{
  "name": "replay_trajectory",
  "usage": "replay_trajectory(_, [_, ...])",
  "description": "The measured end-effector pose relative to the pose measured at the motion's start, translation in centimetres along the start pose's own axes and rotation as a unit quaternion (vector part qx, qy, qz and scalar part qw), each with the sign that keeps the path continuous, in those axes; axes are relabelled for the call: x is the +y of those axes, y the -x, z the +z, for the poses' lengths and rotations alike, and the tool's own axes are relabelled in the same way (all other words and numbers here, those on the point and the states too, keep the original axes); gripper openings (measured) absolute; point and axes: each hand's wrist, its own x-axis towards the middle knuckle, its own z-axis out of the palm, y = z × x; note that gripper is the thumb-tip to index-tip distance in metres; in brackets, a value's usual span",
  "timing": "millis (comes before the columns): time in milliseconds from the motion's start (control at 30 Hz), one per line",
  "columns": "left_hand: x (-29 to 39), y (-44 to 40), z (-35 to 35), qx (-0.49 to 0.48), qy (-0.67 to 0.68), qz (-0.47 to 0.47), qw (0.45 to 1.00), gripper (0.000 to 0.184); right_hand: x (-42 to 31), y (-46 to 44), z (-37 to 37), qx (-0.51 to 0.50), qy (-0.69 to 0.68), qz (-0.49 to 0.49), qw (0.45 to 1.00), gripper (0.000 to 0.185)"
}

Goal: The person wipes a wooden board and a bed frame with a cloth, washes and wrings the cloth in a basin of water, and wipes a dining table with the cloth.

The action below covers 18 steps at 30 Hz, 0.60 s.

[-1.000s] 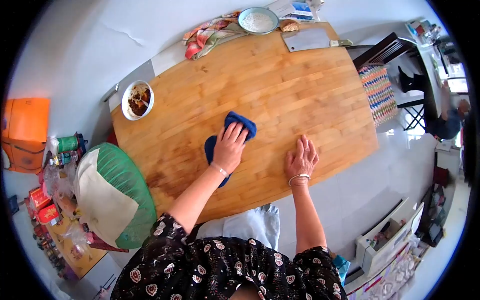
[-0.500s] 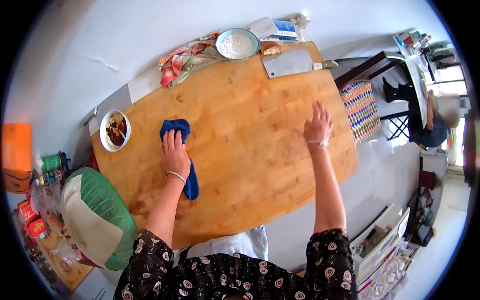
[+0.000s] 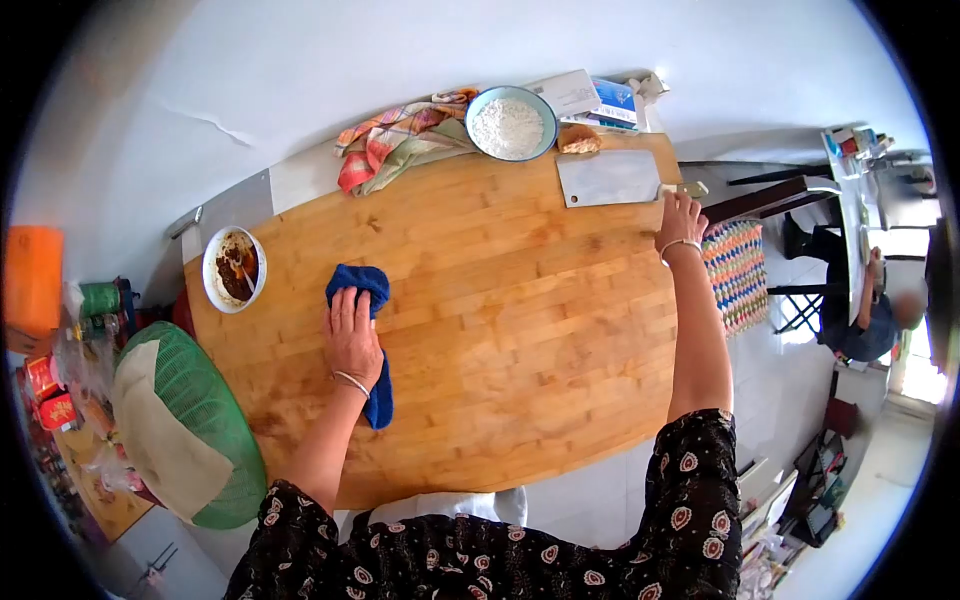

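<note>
My left hand lies flat with fingers stretched on a dark blue cloth, on the left part of the wooden table. At the table's far right corner, my right hand reaches to the handle of a cleaver. Its fingertips are at the handle; whether they grip it is hard to make out. The cleaver's blade lies flat on the table. Left of it are a brown piece of food and a bowl of white powder.
A bowl with dark sauce and a spoon stands at the left edge, near a green mesh cover. A checkered cloth and boxes line the wall. A chair with a woven seat is at right; beyond sits a person.
My left hand has moved left with the blue cloth. My right hand has left the near part of the table and stretched out to the cleaver's handle at the far right.
</note>
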Motion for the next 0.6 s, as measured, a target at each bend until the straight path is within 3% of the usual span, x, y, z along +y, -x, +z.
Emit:
replay_trajectory(200, [0.1,-0.3,-0.3,0.011,-0.004,0.005,1.000,0.041,1.2,-1.9,0.5,0.087,-0.006,-0.025,0.996,0.064])
replay_trajectory(233, [0.2,-0.2,-0.4,0.008,-0.007,0.006,1.000,0.041,0.8,-1.9,0.2,0.024,0.008,-0.011,1.000,0.059])
replay_trajectory(333, [0.1,0.0,-0.6,0.001,0.001,0.002,1.000,0.041,-0.2,-0.8,-0.2,-0.017,0.014,-0.001,1.000,0.062])
replay_trajectory(367, [-0.1,0.3,-0.7,0.000,0.000,0.001,1.000,0.041,-0.1,0.4,0.3,0.029,-0.003,-0.021,0.999,0.049])
replay_trajectory(467, [0.0,0.1,-0.3,0.007,0.010,0.002,1.000,0.041,-0.1,3.9,1.5,-0.004,-0.058,-0.026,0.998,0.042])
replay_trajectory(600, [-0.3,0.0,-0.7,0.006,0.010,0.001,1.000,0.041,-2.0,10.9,6.8,0.036,-0.145,-0.077,0.986,0.035])
